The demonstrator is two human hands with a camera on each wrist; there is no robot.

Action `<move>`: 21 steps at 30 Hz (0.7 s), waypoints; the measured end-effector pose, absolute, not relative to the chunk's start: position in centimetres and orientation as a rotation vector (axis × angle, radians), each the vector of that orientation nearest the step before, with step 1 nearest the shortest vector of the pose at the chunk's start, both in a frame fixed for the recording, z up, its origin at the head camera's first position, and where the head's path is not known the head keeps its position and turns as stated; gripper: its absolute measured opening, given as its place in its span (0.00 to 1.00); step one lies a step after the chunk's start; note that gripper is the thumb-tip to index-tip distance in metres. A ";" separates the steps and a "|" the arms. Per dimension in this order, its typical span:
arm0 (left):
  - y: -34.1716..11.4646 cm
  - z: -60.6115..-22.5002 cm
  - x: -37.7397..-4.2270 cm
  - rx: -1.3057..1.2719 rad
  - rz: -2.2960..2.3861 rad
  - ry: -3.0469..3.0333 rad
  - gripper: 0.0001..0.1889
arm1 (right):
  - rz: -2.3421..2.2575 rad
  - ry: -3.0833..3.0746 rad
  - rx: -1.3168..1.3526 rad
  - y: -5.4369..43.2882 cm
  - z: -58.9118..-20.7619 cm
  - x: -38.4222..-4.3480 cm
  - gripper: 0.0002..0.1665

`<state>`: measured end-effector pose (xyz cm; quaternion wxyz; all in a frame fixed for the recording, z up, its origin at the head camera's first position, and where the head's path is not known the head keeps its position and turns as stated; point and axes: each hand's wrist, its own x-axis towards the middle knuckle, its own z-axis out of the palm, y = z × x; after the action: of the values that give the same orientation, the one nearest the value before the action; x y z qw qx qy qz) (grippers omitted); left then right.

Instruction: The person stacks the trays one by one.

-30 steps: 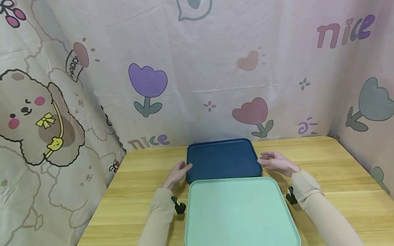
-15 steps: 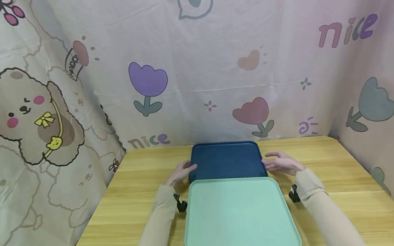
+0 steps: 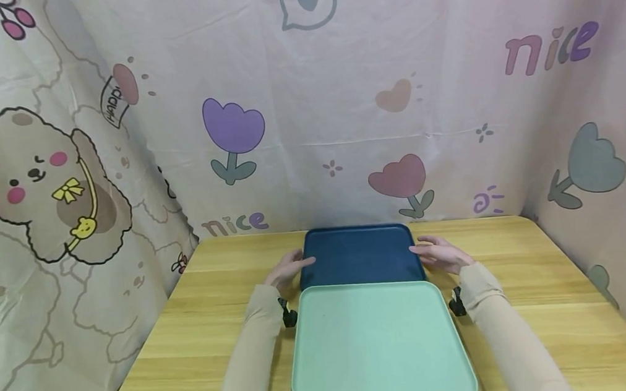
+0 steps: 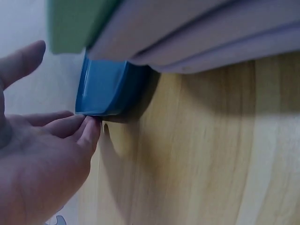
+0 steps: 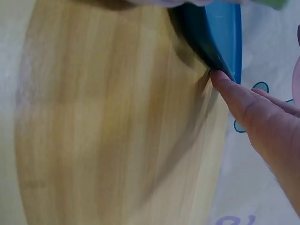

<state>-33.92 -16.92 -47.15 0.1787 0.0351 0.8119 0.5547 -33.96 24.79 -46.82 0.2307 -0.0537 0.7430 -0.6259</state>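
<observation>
A dark blue tray (image 3: 360,255) lies on the table's far side, against the patterned cloth. The left hand (image 3: 288,268) is at its left side; in the left wrist view the fingertips touch the blue rim (image 4: 89,112), with the thumb raised apart from it. At the opposite side the right hand (image 3: 441,254) has its fingers extended, and in the right wrist view a fingertip touches the corner of the blue tray (image 5: 224,42). In front, a mint green tray (image 3: 382,345) covers the blue tray's near edge. Pale lilac layers (image 4: 197,37) are stacked beneath the green one.
The wooden table (image 3: 192,349) extends on both sides of the trays. A printed cloth (image 3: 312,127) hangs behind and along both sides. Each wrist wears a small black camera mount (image 3: 288,314).
The blue tray has shifted slightly to the right, the left hand moving with it. The right hand first moved right, then came back left against the tray. The green tray has stayed put.
</observation>
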 end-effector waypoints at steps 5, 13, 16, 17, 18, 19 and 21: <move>-17.0 -47.4 -33.9 0.109 1.602 2.297 0.41 | -1.776 2.002 -0.122 24.5 -47.2 -34.3 0.50; -17.0 -46.8 -33.8 0.147 1.759 2.285 0.39 | -1.870 2.005 -0.147 24.6 -46.7 -33.9 0.49; -16.8 -46.0 -33.9 0.191 1.825 2.327 0.39 | -1.931 2.031 -0.180 24.6 -46.3 -33.7 0.48; -16.7 -45.7 -33.9 0.203 1.833 2.350 0.39 | -1.940 2.050 -0.195 24.6 -46.1 -33.6 0.47; -16.7 -45.5 -33.9 0.219 1.829 2.382 0.38 | -1.946 2.071 -0.203 24.6 -46.0 -33.5 0.47; -16.6 -45.2 -33.9 0.226 1.829 2.411 0.38 | -1.959 2.086 -0.209 24.6 -45.9 -33.4 0.47; -16.5 -44.6 -33.7 0.247 1.847 2.434 0.38 | -1.991 2.102 -0.241 24.8 -45.7 -33.1 0.47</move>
<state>-33.69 -16.49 -44.58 0.0381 0.0805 0.7934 0.6022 -33.07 24.79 -45.66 0.1179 -0.0823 0.7186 -0.6804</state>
